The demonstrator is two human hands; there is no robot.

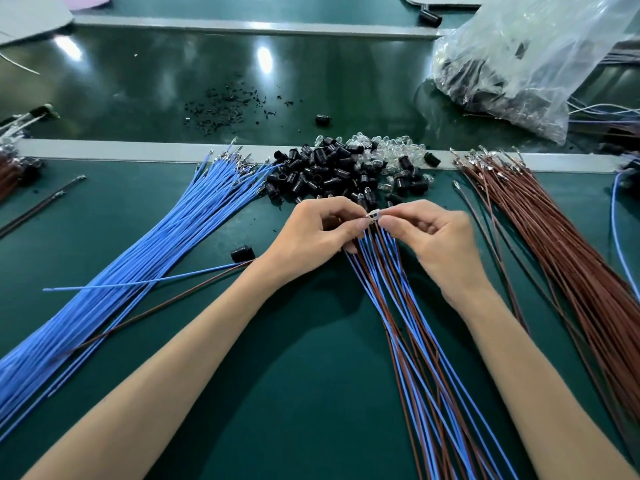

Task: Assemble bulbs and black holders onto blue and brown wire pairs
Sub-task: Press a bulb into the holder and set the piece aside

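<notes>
Mid-frame, the left hand [317,233] and right hand [434,239] each have a pinching grip on 1 clear bulb [373,215] above the blue-brown wire bundle [405,306]. The black holders [325,174] are piled just beyond on the worktop [311,393].

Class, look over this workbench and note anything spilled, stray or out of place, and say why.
Small black crumbs lie scattered on the far belt, like spilled debris. One black holder sits alone beyond the pile, and a second holder lies beside the left wrist, apart from the stock.
</notes>
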